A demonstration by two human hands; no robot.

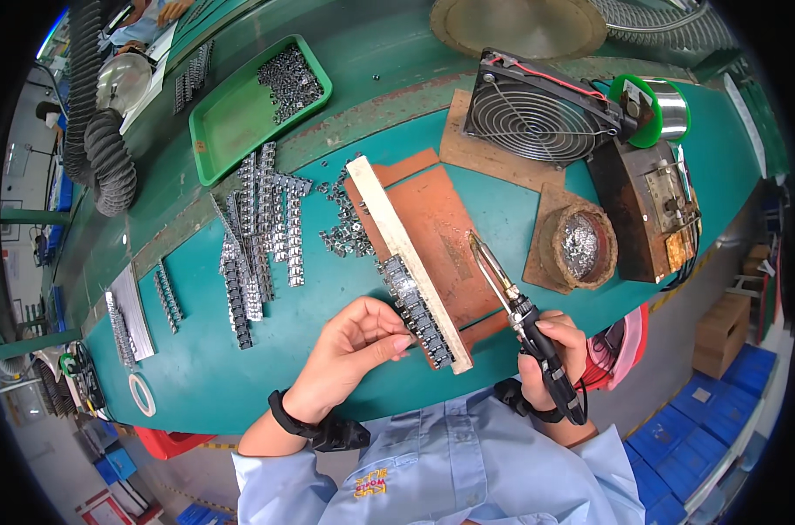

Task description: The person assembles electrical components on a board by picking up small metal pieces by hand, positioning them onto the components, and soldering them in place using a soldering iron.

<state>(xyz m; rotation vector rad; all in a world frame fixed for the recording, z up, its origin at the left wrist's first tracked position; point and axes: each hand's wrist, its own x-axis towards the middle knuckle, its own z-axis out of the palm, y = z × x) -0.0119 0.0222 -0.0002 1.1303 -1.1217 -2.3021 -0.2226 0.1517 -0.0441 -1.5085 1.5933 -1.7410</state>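
My right hand (552, 359) is wrapped round the black handle of a soldering iron (537, 337). The iron's metal tip points up and left, over a reddish-brown board (441, 236). A pale wooden bar (402, 236) lies slantwise on that board. Along the bar's near left edge runs a strip of dark and silver electronic parts (415, 311). My left hand (362, 343) is closed, thumb and forefinger pinched beside this strip; whatever sits between the fingertips is too small to make out. Loose small metal parts (349, 232) are scattered left of the bar.
Several strips of parts (258, 236) are piled to the left. A green tray (231, 131) holds small parts at the back. On the right stand a fan (537, 114), a solder spool (673, 109), a metal box (638, 210) and a round pot (550, 245) with silvery contents.
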